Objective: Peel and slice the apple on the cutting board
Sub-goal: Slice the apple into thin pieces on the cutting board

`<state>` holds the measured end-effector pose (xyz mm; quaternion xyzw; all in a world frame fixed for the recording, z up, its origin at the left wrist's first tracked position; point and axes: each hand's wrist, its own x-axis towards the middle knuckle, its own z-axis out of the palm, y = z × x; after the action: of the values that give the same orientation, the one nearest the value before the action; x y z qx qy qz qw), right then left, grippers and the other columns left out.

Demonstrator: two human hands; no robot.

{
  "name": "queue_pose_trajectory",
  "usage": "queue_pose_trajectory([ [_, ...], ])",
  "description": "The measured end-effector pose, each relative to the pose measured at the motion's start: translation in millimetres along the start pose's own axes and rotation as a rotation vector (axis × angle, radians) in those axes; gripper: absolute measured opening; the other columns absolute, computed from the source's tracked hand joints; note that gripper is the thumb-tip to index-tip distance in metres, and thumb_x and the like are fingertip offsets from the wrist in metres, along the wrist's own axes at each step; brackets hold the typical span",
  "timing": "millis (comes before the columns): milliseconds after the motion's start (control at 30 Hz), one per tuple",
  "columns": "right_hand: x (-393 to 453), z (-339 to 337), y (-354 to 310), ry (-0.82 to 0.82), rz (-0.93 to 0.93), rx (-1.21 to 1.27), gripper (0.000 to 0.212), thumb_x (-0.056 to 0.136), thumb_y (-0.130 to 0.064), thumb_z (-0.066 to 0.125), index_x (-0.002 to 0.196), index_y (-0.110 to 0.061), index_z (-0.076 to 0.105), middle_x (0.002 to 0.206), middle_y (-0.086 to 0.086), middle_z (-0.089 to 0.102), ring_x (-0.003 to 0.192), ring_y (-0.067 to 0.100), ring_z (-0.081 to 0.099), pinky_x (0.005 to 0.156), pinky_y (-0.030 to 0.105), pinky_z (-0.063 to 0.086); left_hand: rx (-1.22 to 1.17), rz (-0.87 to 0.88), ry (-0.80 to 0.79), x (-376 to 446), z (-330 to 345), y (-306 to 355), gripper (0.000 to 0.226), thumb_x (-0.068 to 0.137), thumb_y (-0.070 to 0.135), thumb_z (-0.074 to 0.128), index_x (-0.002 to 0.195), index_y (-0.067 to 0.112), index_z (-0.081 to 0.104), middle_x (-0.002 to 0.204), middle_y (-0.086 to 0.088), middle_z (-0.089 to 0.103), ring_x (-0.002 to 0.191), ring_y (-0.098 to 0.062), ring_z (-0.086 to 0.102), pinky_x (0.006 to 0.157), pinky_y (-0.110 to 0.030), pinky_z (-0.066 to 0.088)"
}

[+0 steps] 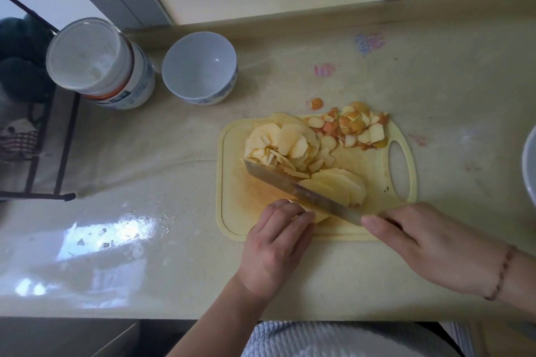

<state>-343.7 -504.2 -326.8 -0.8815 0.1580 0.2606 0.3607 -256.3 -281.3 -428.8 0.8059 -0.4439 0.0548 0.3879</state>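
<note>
My left hand [280, 233] pins the last apple piece [317, 215] on the board [232, 211]; my right hand [429, 243] grips the knife [301, 193]. I should curl my fingertips back and slice thin.

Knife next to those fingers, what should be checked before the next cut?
1. Right hand grips the knife handle: ok.
2. Left hand holds the apple piece steady: ok.
3. Fingertips clear of the blade: cannot tell; they sit very close to it and look fairly flat, not tucked.
4. Cutting board flat on the counter: ok.
5. Room for new slices: ok; the slice pile lies at the far side and the peels sit in the far corner.
6. How much apple is left to slice: cannot tell, the hand hides most of it.
</note>
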Motion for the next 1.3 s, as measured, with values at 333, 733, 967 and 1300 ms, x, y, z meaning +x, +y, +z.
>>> queue_pose_trajectory([
  [333,-18.9,-2.7,-4.5,-0.002,0.001,-0.035,0.081,0.078,-0.085,0.013,0.061,-0.010,0.036,0.049,-0.002,0.031,0.045,0.011,0.032,0.051,0.037,0.038,-0.014,0.015,0.026,0.5,0.4,-0.6,0.016,0.085,0.006,0.080,0.099,-0.002,0.077,0.101,-0.012,0.071,0.101,-0.027,0.064,0.092,-0.034,0.055],
  [733,12.8,10.2,-5.1,0.009,-0.041,-0.126,0.072,0.081,-0.079,0.005,0.056,-0.020,0.037,0.048,-0.003,0.036,0.042,0.012,0.036,0.046,0.027,0.035,0.000,0.021,0.009,0.8,-0.5,-1.9,0.017,0.087,0.008,0.080,0.102,-0.001,0.077,0.103,-0.012,0.072,0.101,-0.027,0.065,0.092,-0.036,0.055],
  [967,-8.0,9.6,-4.7,0.030,-0.026,-0.030,0.075,0.081,-0.082,0.013,0.056,-0.015,0.036,0.047,-0.003,0.033,0.044,0.010,0.035,0.050,0.035,0.038,0.009,0.021,0.010,-2.4,0.3,-0.2,0.018,0.086,0.000,0.078,0.104,-0.003,0.076,0.099,-0.013,0.070,0.095,-0.031,0.066,0.085,-0.035,0.056],
  [1300,-20.3,-0.9,-6.9,0.036,-0.038,-0.095,0.079,0.080,-0.083,0.012,0.059,-0.011,0.037,0.049,0.002,0.036,0.051,0.023,0.042,0.050,0.034,0.037,0.019,0.004,0.014,-2.8,-0.4,1.4,0.015,0.088,0.002,0.078,0.102,-0.001,0.077,0.096,-0.010,0.070,0.094,-0.028,0.064,0.084,-0.031,0.055],
])
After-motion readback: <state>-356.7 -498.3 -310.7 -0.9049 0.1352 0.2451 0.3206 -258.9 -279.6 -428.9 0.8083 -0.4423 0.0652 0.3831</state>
